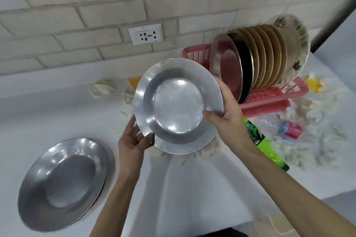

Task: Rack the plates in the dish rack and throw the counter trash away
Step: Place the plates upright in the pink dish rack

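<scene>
A person holds a steel plate in the air above a white counter, just left of the pink rack. The right hand grasps the plate's right rim, thumb across the front and fingers curled behind. The left hand lies against the lower-left rim, its fingers loose and nearly straight and only the thumb touching the edge. More steel plates, the stack, wait on the counter at left.

The rack looks crowded, with racked plates leaning in a tight row and the nearest steel one tilted toward the hands. The likely risk is a slip, since smooth metal is held mainly at one rim. Pushing in at a slant could also knock the leaning row, or miss a slot and send the plate sliding out. Counter trash, including a green bottle, a clear bottle and crumpled paper, lies near the rack and could be swept off by an arm.
</scene>
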